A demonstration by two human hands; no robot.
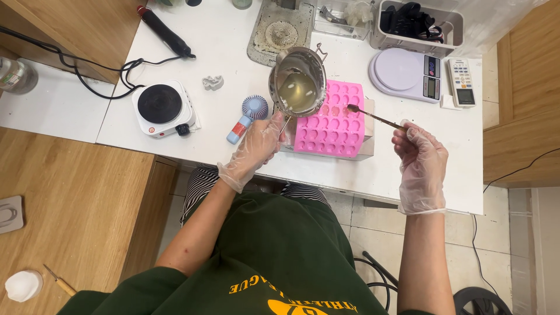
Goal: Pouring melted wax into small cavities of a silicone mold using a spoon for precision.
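Pink mould (331, 119) lies on the white table (233, 41), just past the fingertips of both gloved hands. Left hand (256, 146) has its fingers clenched round the handle of a steel pot (298, 81), which is tilted over the mould's left edge, pale liquid inside. Right hand (421, 156) pinches the near end of a thin stick (376, 118) between fingers and thumb; its far tip touches the mould's upper right cells. Left of the left fingers lie a small blue fan (248, 116) and, further out, a hotplate (162, 108). Beyond the right fingers sit a lilac scale (405, 74) and a white remote (462, 81).
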